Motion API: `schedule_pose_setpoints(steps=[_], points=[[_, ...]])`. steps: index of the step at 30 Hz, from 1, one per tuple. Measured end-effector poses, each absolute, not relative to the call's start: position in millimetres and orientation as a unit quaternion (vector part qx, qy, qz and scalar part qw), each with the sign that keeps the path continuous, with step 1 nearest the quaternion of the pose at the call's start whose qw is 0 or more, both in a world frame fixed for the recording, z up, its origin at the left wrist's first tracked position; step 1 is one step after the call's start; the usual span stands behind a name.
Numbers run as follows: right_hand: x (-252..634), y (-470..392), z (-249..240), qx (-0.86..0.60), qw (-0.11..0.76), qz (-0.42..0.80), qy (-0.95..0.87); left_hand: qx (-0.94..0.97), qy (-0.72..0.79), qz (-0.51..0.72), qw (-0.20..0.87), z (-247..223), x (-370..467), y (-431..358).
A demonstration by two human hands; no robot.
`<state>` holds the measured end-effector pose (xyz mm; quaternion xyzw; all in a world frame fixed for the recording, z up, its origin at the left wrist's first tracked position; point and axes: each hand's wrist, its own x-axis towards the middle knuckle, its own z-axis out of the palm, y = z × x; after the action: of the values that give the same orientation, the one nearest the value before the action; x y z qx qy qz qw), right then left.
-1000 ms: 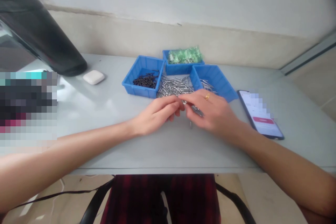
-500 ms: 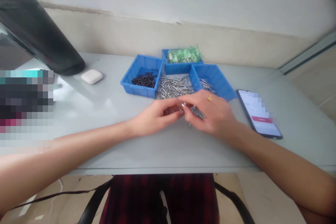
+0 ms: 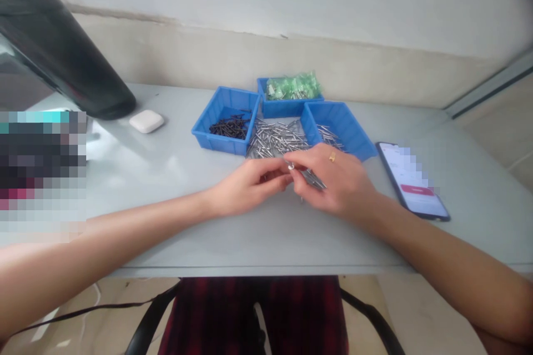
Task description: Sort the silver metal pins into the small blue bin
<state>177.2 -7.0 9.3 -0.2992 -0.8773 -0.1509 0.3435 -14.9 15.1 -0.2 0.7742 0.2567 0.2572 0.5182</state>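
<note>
My left hand (image 3: 250,186) and my right hand (image 3: 339,180) meet at the near edge of a pile of slim silvery metal pins (image 3: 277,136). Between the right thumb and forefinger is a small shiny metal piece (image 3: 291,166), pinched. The left fingers are closed up against the same piece; their tips are partly hidden. More silvery pins (image 3: 313,178) show beneath the right palm, and I cannot tell whether that hand holds them or they lie on the table. A yellow ring (image 3: 332,157) sits on a right finger.
Around the pile stand a blue tray of dark screws (image 3: 196,132), a blue tray of green bags (image 3: 291,107) and a blue tray with silvery pins (image 3: 347,122). A phone (image 3: 410,180) lies right. A white case (image 3: 146,121) and a black cylinder (image 3: 79,55) are left.
Hardly anything differs. Both hands stay together at the same spot, with only a slight shift of the fingers around the small metal piece.
</note>
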Motion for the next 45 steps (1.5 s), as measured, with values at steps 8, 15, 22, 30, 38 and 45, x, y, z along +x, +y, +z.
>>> schedule_pose_setpoints(steps=[8,15,22,30,38,45], points=[[177.4,-6.7,8.3,-0.297,0.332,-0.158,-0.881,0.776,0.248,0.261,0.518,-1.5,-14.9,15.1],[178.4,-7.1,6.8,-0.296,0.331,-0.164,-0.881,0.781,0.248,0.256,0.512,-2.3,-15.8,15.1],[177.4,-7.3,6.9,-0.3,0.317,-0.164,-0.885,0.795,0.273,0.235,0.487,-4.2,-16.8,14.8],[177.9,-8.0,8.0,-0.296,0.31,-0.167,-0.888,0.809,0.281,0.233,0.46,-4.8,-16.4,14.7],[177.6,-6.9,6.9,-0.288,0.317,-0.159,-0.89,0.815,0.281,0.227,0.452,-4.8,-16.5,15.1],[177.7,-6.3,6.1,-0.283,0.318,-0.156,-0.891,0.822,0.288,0.22,0.44,-5.4,-16.8,15.0]])
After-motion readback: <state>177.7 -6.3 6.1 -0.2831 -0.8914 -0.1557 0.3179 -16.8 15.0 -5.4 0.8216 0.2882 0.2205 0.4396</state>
